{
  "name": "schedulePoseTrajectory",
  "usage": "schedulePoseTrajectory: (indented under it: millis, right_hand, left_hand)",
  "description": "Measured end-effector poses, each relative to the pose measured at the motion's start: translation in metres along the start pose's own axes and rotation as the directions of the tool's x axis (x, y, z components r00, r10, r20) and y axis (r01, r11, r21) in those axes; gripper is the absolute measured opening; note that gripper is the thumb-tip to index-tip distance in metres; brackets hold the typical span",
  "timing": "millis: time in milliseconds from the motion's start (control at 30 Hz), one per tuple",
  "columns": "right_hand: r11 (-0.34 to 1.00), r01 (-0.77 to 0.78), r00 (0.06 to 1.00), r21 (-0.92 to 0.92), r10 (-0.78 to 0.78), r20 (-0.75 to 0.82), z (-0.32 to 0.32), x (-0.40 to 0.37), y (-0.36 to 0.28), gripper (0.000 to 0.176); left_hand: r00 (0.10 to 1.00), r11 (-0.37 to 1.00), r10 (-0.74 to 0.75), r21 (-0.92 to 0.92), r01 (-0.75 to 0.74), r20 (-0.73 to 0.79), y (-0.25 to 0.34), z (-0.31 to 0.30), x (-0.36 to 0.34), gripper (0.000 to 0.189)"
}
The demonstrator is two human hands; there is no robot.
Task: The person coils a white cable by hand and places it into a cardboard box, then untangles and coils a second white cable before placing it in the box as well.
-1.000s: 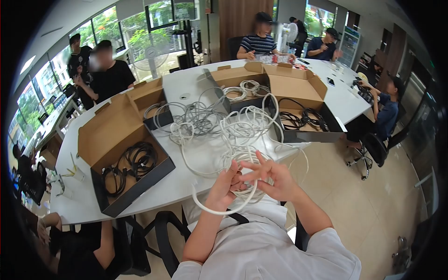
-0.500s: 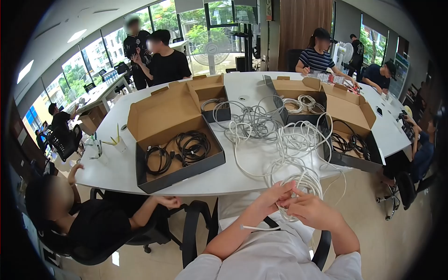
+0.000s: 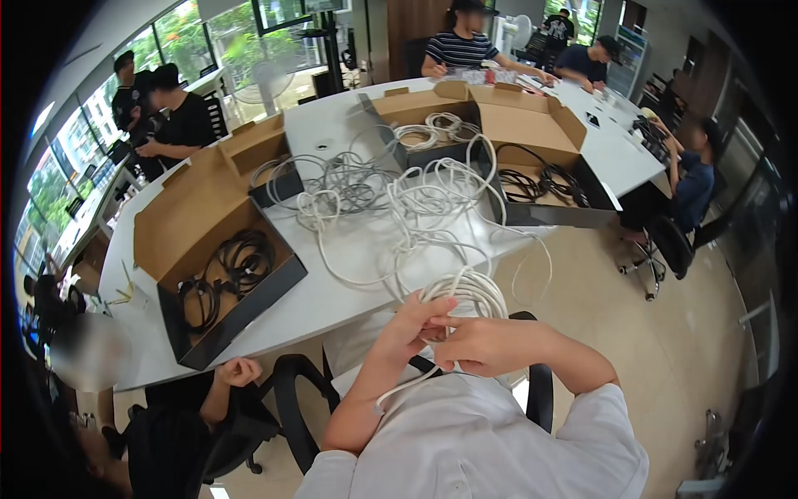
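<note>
A looped coil of white network cable [image 3: 478,289] is gathered in front of my chest, at the near edge of the table. My left hand [image 3: 413,327] is closed around the coil's lower left side. Right beside it, my right hand [image 3: 490,343] is closed on the same coil, its fingers meeting those of the left. One loose cable end with a plug [image 3: 380,407] hangs down over my left forearm. From the coil, white cable runs up to a loose tangle [image 3: 436,195] on the table. Grey cable [image 3: 349,173] lies tangled behind it.
Open cardboard boxes with black cables stand left [image 3: 233,339] and right [image 3: 565,213] on the white table [image 3: 332,287]. Another box [image 3: 440,151] holds white cables. A person in black [image 3: 166,441] sits close on my left. Other people work around the table.
My view has turned to the right and tilted, so the table and boxes appear shifted left. Both hands stay on the coil, now closer to my chest.
</note>
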State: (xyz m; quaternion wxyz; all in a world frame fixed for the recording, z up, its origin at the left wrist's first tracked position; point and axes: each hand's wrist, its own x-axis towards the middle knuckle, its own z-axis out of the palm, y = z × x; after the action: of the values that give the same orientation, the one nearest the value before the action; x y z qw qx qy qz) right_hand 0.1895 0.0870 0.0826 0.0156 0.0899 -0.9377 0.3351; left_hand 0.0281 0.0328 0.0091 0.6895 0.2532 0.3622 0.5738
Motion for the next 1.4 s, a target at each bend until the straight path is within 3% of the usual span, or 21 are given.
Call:
schedulePoseTrajectory:
  millis: [100, 200, 300, 400, 500, 533, 600, 633, 667, 767, 800, 900, 1000, 1100, 1167, 1200, 1300, 1333, 1400]
  right_hand:
    - [0.943, -0.035, 0.989, 0.330, 0.080, -0.124, 0.003, -0.011, 0.011, 0.014]
    - [0.979, 0.128, 0.825, 0.159, -0.016, -0.565, -0.004, -0.017, 0.018, 0.035]
    - [0.991, -0.132, 0.651, -0.012, 0.078, -0.755, -0.008, -0.007, 0.000, 0.066]
    - [0.854, -0.454, 0.697, -0.255, 0.163, -0.698, -0.006, -0.003, -0.001, 0.092]
    - [0.711, -0.592, 0.663, -0.378, 0.164, -0.731, -0.017, -0.007, -0.006, 0.101]
    - [0.767, -0.541, 0.663, -0.346, 0.135, -0.736, -0.018, -0.009, 0.002, 0.103]
    - [0.914, -0.405, 0.700, 0.023, 0.326, -0.635, -0.022, -0.012, 0.011, 0.103]
    - [0.921, -0.318, 0.732, 0.224, 0.389, -0.559, -0.021, -0.012, 0.016, 0.102]
    - [0.951, -0.289, 0.727, 0.112, 0.294, -0.621, -0.016, -0.013, 0.025, 0.097]
    - [0.902, -0.382, 0.786, 0.202, 0.432, -0.442, -0.019, -0.020, 0.017, 0.088]
    - [0.881, -0.400, 0.782, 0.253, 0.472, -0.407, -0.024, -0.021, 0.008, 0.079]
    - [0.936, -0.321, 0.834, 0.146, 0.352, -0.424, -0.021, -0.029, 0.015, 0.075]
    - [0.928, -0.339, 0.844, 0.153, 0.372, -0.386, -0.029, -0.034, 0.001, 0.073]
    - [0.933, -0.242, 0.935, 0.268, 0.298, -0.192, -0.044, -0.041, 0.005, 0.068]
    - [0.719, -0.062, 0.985, 0.692, 0.157, -0.075, -0.038, -0.050, 0.034, 0.062]
    - [0.530, 0.003, 0.997, 0.848, 0.065, -0.043, -0.035, -0.053, 0.051, 0.059]
    - [-0.029, -0.109, 0.951, 0.994, 0.287, 0.112, -0.018, -0.053, 0.076, 0.054]
    - [0.082, -0.111, 0.935, 0.990, 0.347, 0.076, -0.008, -0.047, 0.082, 0.049]
    - [0.274, -0.157, 0.967, 0.949, 0.239, 0.091, -0.001, -0.047, 0.093, 0.048]
  left_hand:
    - [0.997, 0.996, 0.083, -0.011, -0.083, 0.000, 0.002, 0.002, 0.001, 0.017]
    - [0.991, 0.991, 0.134, -0.010, -0.134, -0.017, 0.003, 0.001, 0.001, 0.016]
    - [0.987, 0.990, 0.140, 0.014, -0.139, -0.075, 0.008, 0.012, -0.001, 0.022]
    - [0.985, 0.985, 0.164, 0.057, -0.161, -0.050, 0.008, 0.017, 0.005, 0.026]
    - [0.985, 0.979, 0.171, 0.118, -0.168, -0.020, 0.012, 0.022, -0.001, 0.031]
    - [0.984, 0.971, 0.177, 0.160, -0.178, 0.020, 0.011, 0.012, -0.001, 0.031]
    - [0.984, 0.950, 0.169, 0.257, -0.179, 0.060, 0.009, 0.009, -0.001, 0.032]
    - [0.986, 0.935, 0.159, 0.313, -0.168, 0.054, 0.011, 0.011, -0.005, 0.031]
    - [0.987, 0.916, 0.156, 0.367, -0.161, 0.043, 0.014, 0.013, -0.008, 0.031]
    - [0.995, 0.885, 0.066, 0.455, -0.094, 0.077, 0.018, 0.012, -0.011, 0.027]
    - [0.993, 0.878, 0.088, 0.466, -0.113, 0.076, 0.018, 0.018, -0.014, 0.025]
    - [0.990, 0.840, 0.127, 0.523, -0.143, 0.065, 0.016, 0.033, -0.021, 0.026]
    - [0.970, 0.788, 0.216, 0.568, -0.238, 0.107, 0.008, 0.035, -0.020, 0.028]
    - [0.929, 0.634, 0.331, 0.691, -0.348, 0.165, 0.005, 0.033, -0.020, 0.025]
    - [0.893, 0.461, 0.396, 0.794, -0.396, 0.215, 0.006, 0.037, -0.022, 0.023]
    - [0.925, 0.585, 0.347, 0.734, -0.344, 0.157, 0.004, 0.036, -0.023, 0.022]
    - [0.937, 0.651, 0.294, 0.678, -0.342, 0.190, 0.007, 0.036, -0.023, 0.023]
    - [0.936, 0.658, 0.290, 0.669, -0.345, 0.198, 0.007, 0.038, -0.022, 0.024]
    - [0.937, 0.669, 0.278, 0.656, -0.348, 0.214, 0.008, 0.041, -0.020, 0.025]
